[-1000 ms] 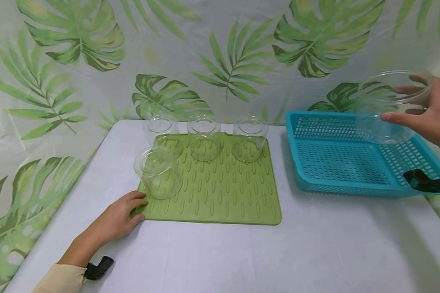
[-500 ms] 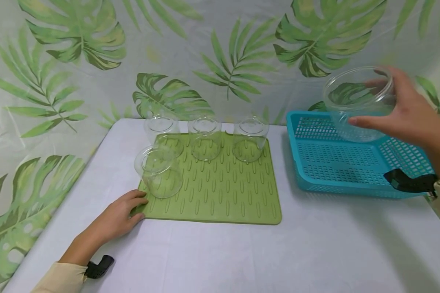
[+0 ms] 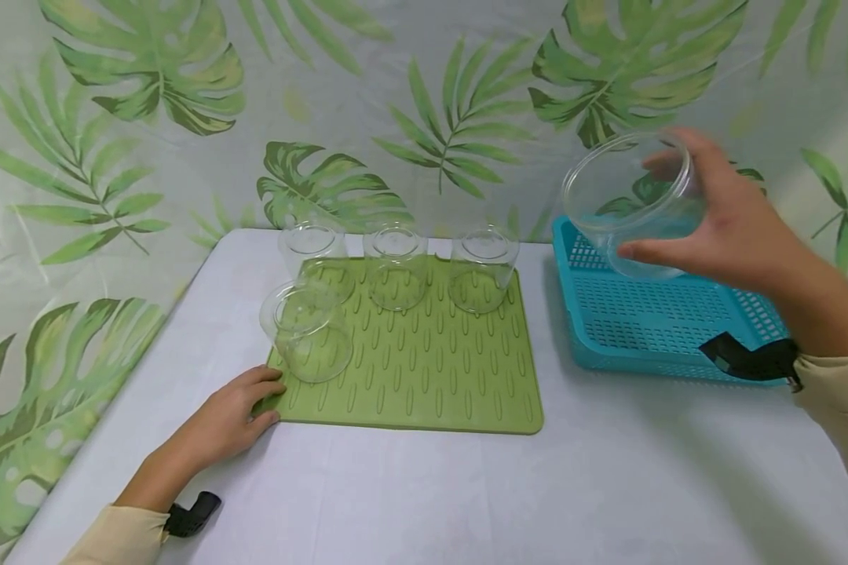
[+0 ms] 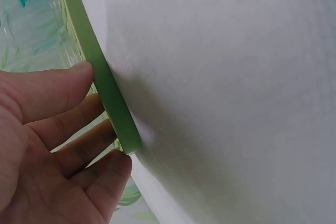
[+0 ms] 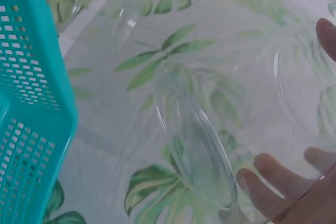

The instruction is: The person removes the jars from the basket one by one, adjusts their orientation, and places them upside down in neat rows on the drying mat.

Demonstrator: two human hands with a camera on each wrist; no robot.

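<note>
My right hand (image 3: 731, 224) grips a clear plastic cup (image 3: 625, 200) by its side, thumb in front and fingers behind. The cup is held above the left part of a turquoise basket (image 3: 572, 322), its wide mouth tilted up and to the left. In the right wrist view the see-through cup (image 5: 197, 145) shows beside spread fingertips. My left hand (image 3: 233, 416) holds the near-left corner of a green ribbed drying mat (image 3: 431, 369). The left wrist view shows the thumb (image 4: 63, 87) at the mat's front edge and the other fingers round the corner.
Several more clear cups stand on the mat: a row along its back, including a right-hand cup (image 3: 484, 271), and a front-left cup (image 3: 314, 337) close to my left hand. A white cloth (image 3: 424, 502) covers the table. Leaf-print fabric (image 3: 459, 94) hangs behind.
My right hand has carried the cup leftward from the basket's right side to its left part, tilting the cup's mouth more to the left. The left hand has stayed at the mat's corner.
</note>
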